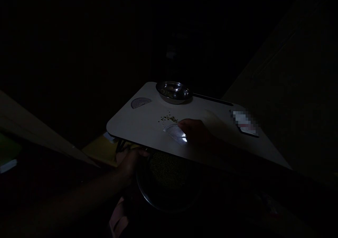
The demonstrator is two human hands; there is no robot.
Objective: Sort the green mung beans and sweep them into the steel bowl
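A pale folding board (pixel 137 125) fills the middle of a very dark scene. My right hand (pixel 194 132) lies on it, fingertips on a clear plastic protractor-like piece (pixel 175 134) that glares in the light. Just beyond those fingers is a small scatter of green grains (pixel 167 118). At the far edge stands a steel bowl (pixel 173 92) with some grains inside. A grey semicircular protractor (pixel 141 102) lies at the left. My left hand (pixel 130 160) is at the board's near edge and seems to grip it. Under the board, a dark round plate (pixel 169 195) holds a heap of green grains.
A pixelated packet (pixel 244 122) lies at the board's right end, and a black strip (pixel 212 99) runs along its far edge. Below the board are a yellow surface (pixel 101 150) and a pink cloth (pixel 118 217). Pale panels flank the scene.
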